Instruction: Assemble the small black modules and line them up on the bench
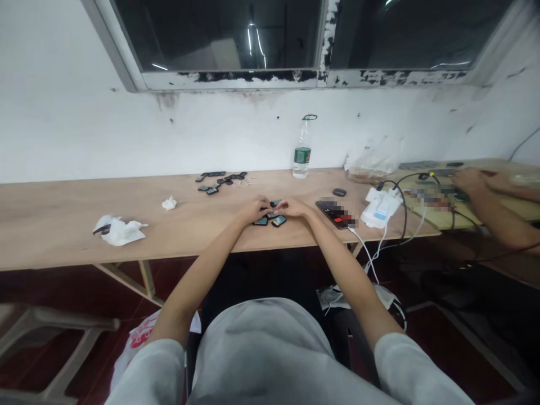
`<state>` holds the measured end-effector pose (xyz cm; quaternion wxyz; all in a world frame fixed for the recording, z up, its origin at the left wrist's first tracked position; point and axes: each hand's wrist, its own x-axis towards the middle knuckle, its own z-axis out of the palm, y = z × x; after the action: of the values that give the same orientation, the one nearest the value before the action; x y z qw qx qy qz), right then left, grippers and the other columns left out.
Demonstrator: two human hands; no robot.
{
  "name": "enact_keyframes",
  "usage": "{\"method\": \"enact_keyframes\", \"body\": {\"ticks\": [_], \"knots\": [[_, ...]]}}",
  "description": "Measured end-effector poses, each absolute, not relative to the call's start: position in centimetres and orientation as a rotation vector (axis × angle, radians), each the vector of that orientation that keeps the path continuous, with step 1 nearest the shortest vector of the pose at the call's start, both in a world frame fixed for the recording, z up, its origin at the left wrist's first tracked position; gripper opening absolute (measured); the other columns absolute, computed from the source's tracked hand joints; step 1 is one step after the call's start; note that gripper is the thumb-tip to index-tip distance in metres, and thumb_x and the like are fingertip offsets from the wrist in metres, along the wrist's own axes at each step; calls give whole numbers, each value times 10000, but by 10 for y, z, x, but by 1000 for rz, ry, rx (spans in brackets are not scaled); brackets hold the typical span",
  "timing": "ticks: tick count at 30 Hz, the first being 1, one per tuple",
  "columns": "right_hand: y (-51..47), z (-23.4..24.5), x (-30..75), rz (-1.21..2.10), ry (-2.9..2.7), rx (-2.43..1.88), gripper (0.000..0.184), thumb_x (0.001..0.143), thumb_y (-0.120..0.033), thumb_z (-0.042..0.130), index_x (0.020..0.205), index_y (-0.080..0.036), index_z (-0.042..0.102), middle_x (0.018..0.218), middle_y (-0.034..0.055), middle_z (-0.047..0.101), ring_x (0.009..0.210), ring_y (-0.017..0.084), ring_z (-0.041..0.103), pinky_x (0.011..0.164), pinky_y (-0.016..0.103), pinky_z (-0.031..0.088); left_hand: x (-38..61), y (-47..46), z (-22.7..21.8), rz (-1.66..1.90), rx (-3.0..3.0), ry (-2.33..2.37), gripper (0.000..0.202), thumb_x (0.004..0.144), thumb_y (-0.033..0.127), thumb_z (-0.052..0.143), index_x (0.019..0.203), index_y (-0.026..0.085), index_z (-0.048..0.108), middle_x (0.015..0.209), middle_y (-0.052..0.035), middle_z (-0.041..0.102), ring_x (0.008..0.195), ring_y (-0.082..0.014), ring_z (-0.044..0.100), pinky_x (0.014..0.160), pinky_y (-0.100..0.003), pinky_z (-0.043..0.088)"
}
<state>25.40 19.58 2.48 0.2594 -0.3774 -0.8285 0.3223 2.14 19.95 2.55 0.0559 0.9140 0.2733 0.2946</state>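
Note:
Both hands meet over the wooden table near its front edge. My left hand [256,208] has its fingers bent inward, and the fingertips come together with those of my right hand [292,207]. Whatever they pinch between them is too small and too hidden to name. Right below the fingers lie several small flat dark pieces with glossy, screen-like faces, among them one dark piece [278,221] under the right hand and another dark piece [260,221] under the left. Another dark piece [275,202] shows partly behind the fingertips.
Farther back lie several similar black pieces [219,183] beside tiny pale bits [243,182]. A water bottle [301,154] stands by the wall. A phone [333,214] and a white power strip [381,207] with cables are at right. Crumpled tissue [122,230] lies left. Another person's hand [470,181] works far right.

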Motion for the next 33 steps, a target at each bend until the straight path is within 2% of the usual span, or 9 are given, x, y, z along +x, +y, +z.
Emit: {"method": "enact_keyframes", "body": {"ticks": [6, 11, 20, 25, 33], "knots": [[192, 29, 252, 977, -2161, -1027, 385, 663, -474, 813, 861, -146, 767, 788, 40, 732, 690, 162, 623, 636, 247, 463, 21, 199, 27, 978, 2792, 778, 275, 963, 388, 589, 900, 189, 768, 932, -79, 689, 956, -227, 610, 926, -381, 480], [191, 29, 253, 1092, -1989, -991, 436, 594, -458, 874, 828, -138, 692, 741, 42, 722, 670, 165, 641, 624, 251, 481, 19, 195, 33, 1088, 2733, 817, 345, 979, 448, 552, 882, 184, 750, 904, -73, 694, 933, -221, 619, 918, -368, 489], [189, 35, 252, 1089, -1727, -889, 461, 671, -479, 851, 923, -122, 706, 843, 92, 749, 680, 159, 685, 644, 257, 530, 17, 191, 35, 1095, 2718, 713, 287, 970, 395, 581, 1066, 179, 744, 1053, -98, 707, 978, -215, 668, 918, -355, 527], [184, 38, 248, 1127, -1664, -921, 430, 674, -436, 877, 906, -118, 703, 837, 106, 752, 661, 173, 703, 580, 247, 542, 13, 197, 30, 1029, 2777, 696, 305, 1007, 337, 487, 1062, 206, 756, 1133, -92, 710, 990, -201, 687, 914, -339, 544], [180, 40, 248, 1178, -1621, -862, 350, 693, -372, 868, 865, -122, 694, 860, 85, 745, 676, 171, 713, 694, 294, 603, 11, 201, 29, 985, 2828, 706, 242, 946, 322, 574, 1019, 202, 771, 1147, -98, 713, 893, -186, 703, 844, -307, 567]]}}
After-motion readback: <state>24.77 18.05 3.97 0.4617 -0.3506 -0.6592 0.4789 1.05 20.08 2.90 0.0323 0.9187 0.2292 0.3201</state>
